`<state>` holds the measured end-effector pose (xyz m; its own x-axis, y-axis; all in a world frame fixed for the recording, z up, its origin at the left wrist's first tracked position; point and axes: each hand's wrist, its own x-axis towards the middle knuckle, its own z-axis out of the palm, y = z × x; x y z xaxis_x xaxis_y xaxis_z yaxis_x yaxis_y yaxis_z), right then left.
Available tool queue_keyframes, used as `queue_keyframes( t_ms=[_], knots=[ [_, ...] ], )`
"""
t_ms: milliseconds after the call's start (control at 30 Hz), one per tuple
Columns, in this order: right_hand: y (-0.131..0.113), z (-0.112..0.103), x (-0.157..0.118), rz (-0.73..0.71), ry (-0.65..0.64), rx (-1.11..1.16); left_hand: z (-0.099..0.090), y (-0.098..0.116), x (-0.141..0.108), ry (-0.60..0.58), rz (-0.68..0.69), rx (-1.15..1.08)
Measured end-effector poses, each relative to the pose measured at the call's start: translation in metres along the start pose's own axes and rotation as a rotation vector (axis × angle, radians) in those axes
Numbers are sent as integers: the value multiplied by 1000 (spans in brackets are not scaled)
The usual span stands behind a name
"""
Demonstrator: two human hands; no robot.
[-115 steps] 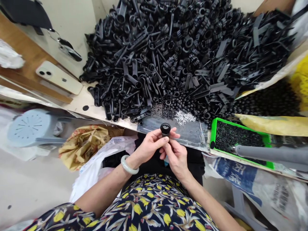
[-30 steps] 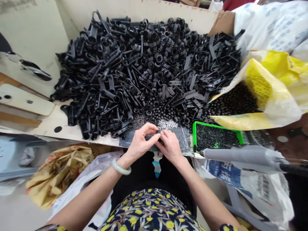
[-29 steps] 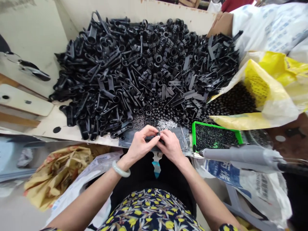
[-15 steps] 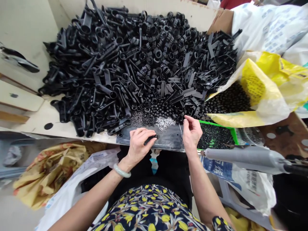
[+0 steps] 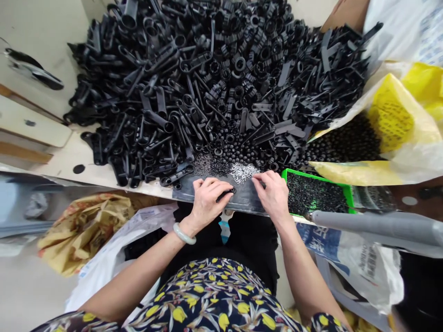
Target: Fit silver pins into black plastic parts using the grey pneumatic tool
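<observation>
My left hand (image 5: 210, 199) is closed round a small black plastic part (image 5: 232, 190), whose ringed end shows past the fingertips just above the dark work plate (image 5: 244, 201). Most of that part is hidden by the fingers. My right hand (image 5: 274, 192) is bent in a pinch, its fingertips at the right edge of a heap of small silvery pins (image 5: 241, 172). Whatever lies between those fingertips is too small to tell. Behind the pins are round black pieces (image 5: 238, 153) and a patch of tiny dark bits (image 5: 203, 165).
A large pile of black plastic handles (image 5: 152, 92) and rings fills the table's back. To the right stand a green-edged tray (image 5: 350, 198) of small black pieces and a yellow-white bag (image 5: 391, 115). A grey cylindrical tool (image 5: 367, 226) juts in below the tray.
My right hand has moved left and its fingertips have come down to the pin heap. The left hand still holds the black part. The whole view has shifted slightly.
</observation>
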<state>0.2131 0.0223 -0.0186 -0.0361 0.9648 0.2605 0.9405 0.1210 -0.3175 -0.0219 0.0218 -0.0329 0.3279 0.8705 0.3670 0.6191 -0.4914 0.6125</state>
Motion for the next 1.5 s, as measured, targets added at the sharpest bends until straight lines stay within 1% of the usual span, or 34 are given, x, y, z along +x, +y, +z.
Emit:
queue_keyframes(
  t_ms=[167, 333, 467, 633, 867, 1033, 1133, 1333, 1500],
  knots=[
    [-11, 10, -5, -37, -75, 91, 0, 4, 4, 37, 6, -7],
    [-14, 17, -7, -15, -79, 91, 5, 4, 5, -7, -1, -25],
    [-16, 17, -4, -10, -98, 73, 6, 3, 6, -37, -2, -45],
    [-18, 15, -1, -26, -121, 49, 5, 4, 7, -24, 4, -94],
    [-22, 16, -2, -32, -108, 8, 6, 1, 5, -61, -28, -92],
    [-24, 16, 0, -28, -103, -16, 6, 1, 5, -36, -19, -105],
    [-23, 15, 1, -32, -110, -7, 7, 1, 6, -11, -24, -123],
    [-17, 11, -1, -28, -128, -14, 7, 1, 7, -37, -40, -190],
    [-16, 11, 1, -25, -143, 12, 8, -1, 7, -48, -74, -192]
  ],
)
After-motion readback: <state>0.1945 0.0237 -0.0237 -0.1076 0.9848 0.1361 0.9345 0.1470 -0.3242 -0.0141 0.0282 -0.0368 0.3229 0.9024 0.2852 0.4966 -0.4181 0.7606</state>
